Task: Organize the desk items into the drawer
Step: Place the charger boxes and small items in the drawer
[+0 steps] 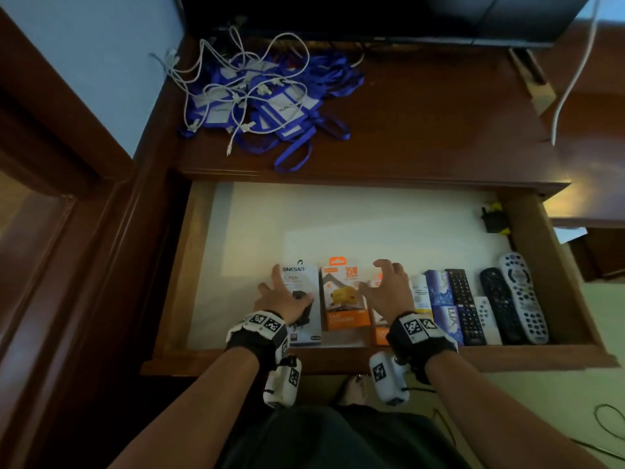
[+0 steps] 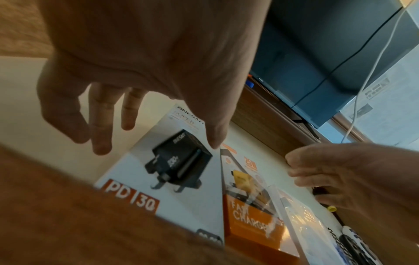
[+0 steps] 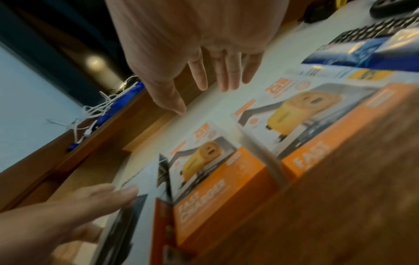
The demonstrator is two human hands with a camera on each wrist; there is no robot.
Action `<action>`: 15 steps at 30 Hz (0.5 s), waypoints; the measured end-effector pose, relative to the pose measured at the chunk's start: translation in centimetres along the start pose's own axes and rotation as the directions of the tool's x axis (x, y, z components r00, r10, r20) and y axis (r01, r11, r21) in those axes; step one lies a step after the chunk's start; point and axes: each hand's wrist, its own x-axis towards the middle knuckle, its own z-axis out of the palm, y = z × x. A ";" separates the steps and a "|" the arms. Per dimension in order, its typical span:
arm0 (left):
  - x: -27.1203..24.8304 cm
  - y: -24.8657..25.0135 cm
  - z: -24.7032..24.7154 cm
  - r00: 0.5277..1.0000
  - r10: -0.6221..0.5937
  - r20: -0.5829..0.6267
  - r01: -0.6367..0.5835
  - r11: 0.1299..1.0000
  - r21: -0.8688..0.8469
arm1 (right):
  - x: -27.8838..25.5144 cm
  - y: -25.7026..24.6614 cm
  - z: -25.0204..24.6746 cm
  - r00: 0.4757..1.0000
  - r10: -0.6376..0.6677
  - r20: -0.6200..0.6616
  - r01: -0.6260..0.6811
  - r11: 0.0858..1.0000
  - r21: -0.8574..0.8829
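Partway: we have chargers and remotes [image 1: 500, 306] lined along the front of the drawer [image 1: 372, 211], while the lanyards [image 1: 287, 103] and white cables [image 1: 216, 72] are on the desktop. Our left hand [image 1: 280, 299] and right hand [image 1: 389, 292] hover spread, holding nothing, over the white charger box [image 2: 167, 172] and orange charger boxes [image 3: 215, 172].

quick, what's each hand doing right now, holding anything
Left hand: open, fingers spread over the white charger box, gripping nothing.
Right hand: open, loosely curled above the orange charger boxes, holding nothing.
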 end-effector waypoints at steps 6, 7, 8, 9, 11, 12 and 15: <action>0.0 0.6 0.3 0.998 0.038 0.052 -0.041 0.998 0.049 | 0.9 2.1 -0.8 0.967 0.057 0.250 0.012 0.964 -0.267; 0.0 0.7 0.5 0.998 0.039 0.057 -0.042 0.998 0.055 | 0.9 2.2 -0.8 0.965 0.046 0.259 0.032 0.957 -0.290; -0.1 0.7 0.7 0.997 0.039 0.061 -0.043 0.997 0.060 | 0.7 2.3 -0.8 0.964 0.034 0.264 0.050 0.951 -0.306; -0.1 0.7 0.8 0.997 0.041 0.062 -0.045 0.997 0.061 | 0.6 2.4 -0.7 0.964 0.020 0.264 0.067 0.947 -0.315; -0.2 0.7 0.9 0.997 0.055 0.063 -0.059 0.996 0.062 | 0.4 2.3 -0.7 0.965 0.012 0.263 0.077 0.943 -0.324; -0.2 0.7 1.0 0.996 0.063 0.064 -0.067 0.995 0.068 | 0.3 2.3 -0.7 0.964 0.018 0.267 0.075 0.940 -0.332; -0.3 0.6 1.0 0.995 0.076 0.071 -0.082 0.993 0.079 | 0.6 1.7 -0.6 0.958 0.053 0.283 0.059 0.926 -0.372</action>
